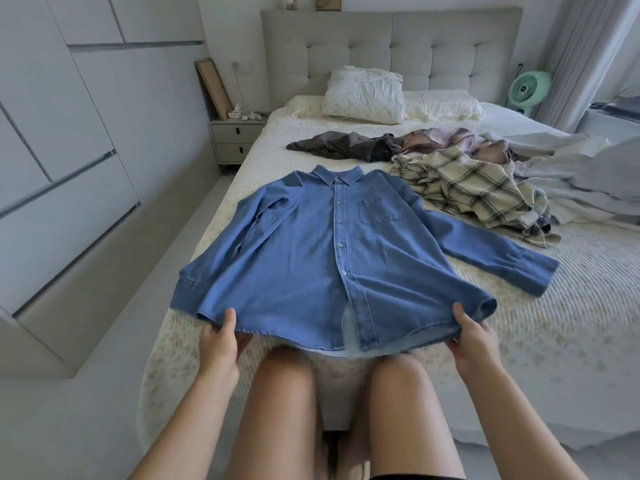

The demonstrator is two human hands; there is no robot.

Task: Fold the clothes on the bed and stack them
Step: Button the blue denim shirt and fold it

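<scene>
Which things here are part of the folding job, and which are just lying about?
Job: blue denim shirt, held at its hem by left hand and right hand; plaid shirt; grey garment; pink plaid garment.

Lying about: pillows, green fan, nightstand, grey bedding.

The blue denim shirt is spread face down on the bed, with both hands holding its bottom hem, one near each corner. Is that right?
Not quite. The blue denim shirt lies face up: the head view shows its button placket, collar and chest pocket. The rest holds: it is spread on the bed, and the left hand and right hand each hold the bottom hem near a corner.
</scene>
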